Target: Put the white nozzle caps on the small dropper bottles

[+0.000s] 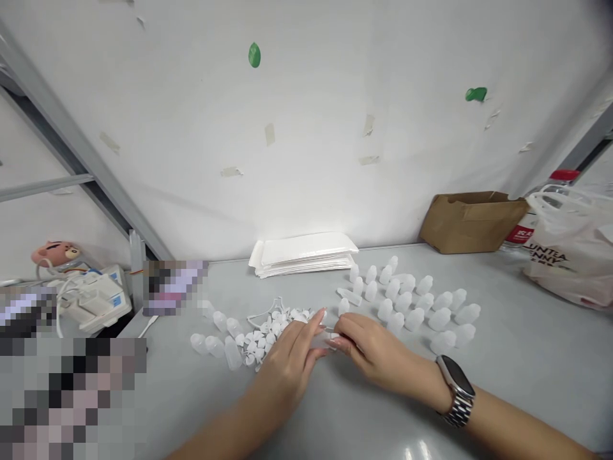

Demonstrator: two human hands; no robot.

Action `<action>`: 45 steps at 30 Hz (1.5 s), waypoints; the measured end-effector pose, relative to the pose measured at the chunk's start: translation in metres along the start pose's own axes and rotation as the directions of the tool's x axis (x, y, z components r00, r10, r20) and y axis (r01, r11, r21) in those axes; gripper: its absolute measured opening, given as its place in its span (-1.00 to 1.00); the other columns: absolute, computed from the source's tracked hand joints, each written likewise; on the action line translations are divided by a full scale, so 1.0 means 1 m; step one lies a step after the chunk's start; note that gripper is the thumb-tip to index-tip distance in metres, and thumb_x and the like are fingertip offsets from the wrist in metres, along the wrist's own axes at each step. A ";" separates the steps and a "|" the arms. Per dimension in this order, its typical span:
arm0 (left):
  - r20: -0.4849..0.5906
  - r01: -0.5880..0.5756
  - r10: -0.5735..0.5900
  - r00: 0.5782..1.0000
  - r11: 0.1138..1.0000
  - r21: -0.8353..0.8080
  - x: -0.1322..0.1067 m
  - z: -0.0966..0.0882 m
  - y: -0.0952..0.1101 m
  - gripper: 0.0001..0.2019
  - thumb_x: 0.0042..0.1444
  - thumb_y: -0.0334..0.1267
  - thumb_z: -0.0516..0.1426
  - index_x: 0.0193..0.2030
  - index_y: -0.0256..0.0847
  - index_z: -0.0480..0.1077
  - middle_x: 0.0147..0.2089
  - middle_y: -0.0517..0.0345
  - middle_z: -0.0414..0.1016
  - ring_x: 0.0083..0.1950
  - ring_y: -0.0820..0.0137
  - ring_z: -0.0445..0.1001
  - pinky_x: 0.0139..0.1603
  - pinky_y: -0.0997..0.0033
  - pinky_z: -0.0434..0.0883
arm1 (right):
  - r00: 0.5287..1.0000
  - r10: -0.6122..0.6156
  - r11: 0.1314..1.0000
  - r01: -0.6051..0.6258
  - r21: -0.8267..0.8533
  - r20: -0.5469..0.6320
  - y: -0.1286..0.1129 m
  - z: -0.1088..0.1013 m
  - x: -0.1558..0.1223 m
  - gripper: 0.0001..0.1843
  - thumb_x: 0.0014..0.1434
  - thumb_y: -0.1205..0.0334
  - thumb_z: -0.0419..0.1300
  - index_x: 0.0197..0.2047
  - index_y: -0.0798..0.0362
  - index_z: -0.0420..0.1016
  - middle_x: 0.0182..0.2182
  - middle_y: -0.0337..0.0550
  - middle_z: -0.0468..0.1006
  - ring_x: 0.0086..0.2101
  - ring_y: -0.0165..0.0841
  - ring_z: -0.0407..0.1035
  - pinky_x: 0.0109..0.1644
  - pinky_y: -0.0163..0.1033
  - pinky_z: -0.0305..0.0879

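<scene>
My left hand [290, 354] is closed around a small translucent plastic bottle [320, 340], gripped between thumb and fingers and lying roughly sideways. At its right end my right hand [366, 345] pinches a small white cap [334, 335]; the fingers partly hide it. Beside and behind my left hand lies a pile of loose white caps [265, 335]. Several bottles [233, 352] lie left of that pile. To the right, many bottles with caps [414, 318] stand in loose rows, and one bottle [349, 296] lies on its side.
A stack of white padded envelopes [306, 252] rests against the wall. Back right are a brown cardboard box [472, 223] and a white plastic bag [569, 249]. A white power strip [96, 300] with cables is at the left. My right wrist wears a watch [457, 390].
</scene>
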State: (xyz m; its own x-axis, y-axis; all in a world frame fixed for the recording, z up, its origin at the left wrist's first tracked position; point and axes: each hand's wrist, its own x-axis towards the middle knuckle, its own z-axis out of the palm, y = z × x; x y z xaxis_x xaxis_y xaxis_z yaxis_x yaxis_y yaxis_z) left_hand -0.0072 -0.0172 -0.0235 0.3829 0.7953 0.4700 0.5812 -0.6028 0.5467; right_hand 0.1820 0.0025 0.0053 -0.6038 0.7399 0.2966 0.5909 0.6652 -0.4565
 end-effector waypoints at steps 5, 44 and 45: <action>0.012 0.116 -0.116 0.993 0.990 -0.076 0.004 -0.003 0.003 -0.48 0.16 -0.30 0.02 0.25 0.02 0.02 -0.12 0.13 0.49 -0.11 0.33 0.44 -0.01 0.25 0.35 | 0.995 0.091 0.996 -0.092 0.023 0.031 0.001 0.000 0.001 -0.67 0.31 0.13 -0.17 -0.40 0.07 0.25 -0.50 -0.20 0.36 -0.50 -0.40 0.22 -0.43 -0.31 0.14; 0.061 0.501 -0.704 0.708 0.439 -0.746 0.027 -0.018 0.014 -0.63 -0.08 -0.09 0.23 -0.13 -0.21 0.42 -0.24 0.14 0.53 -0.42 0.50 0.42 -0.27 0.44 0.40 | 0.874 0.473 0.621 -0.245 0.744 -0.107 0.001 -0.010 0.003 -0.75 0.01 0.12 0.24 -0.21 -0.03 0.51 -0.42 -0.23 0.40 -0.41 -0.41 0.30 -0.28 -0.23 0.32; 0.058 0.503 -0.707 0.705 0.440 -0.744 0.027 -0.018 0.014 -0.62 -0.09 -0.09 0.23 -0.14 -0.22 0.43 -0.23 0.13 0.53 -0.42 0.49 0.42 -0.28 0.43 0.40 | 0.874 0.472 0.617 -0.235 0.751 -0.114 0.001 -0.010 0.002 -0.77 0.00 0.11 0.25 -0.24 -0.02 0.51 -0.40 -0.22 0.41 -0.39 -0.41 0.31 -0.26 -0.23 0.32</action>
State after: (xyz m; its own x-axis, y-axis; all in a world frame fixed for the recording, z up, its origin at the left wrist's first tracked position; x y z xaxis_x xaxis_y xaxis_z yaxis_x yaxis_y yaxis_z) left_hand -0.0017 -0.0051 0.0097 -0.0993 0.9904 -0.0960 -0.0854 0.0877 0.9925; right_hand 0.1863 0.0058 0.0136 -0.1877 0.9723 0.1395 0.1052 0.1611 -0.9813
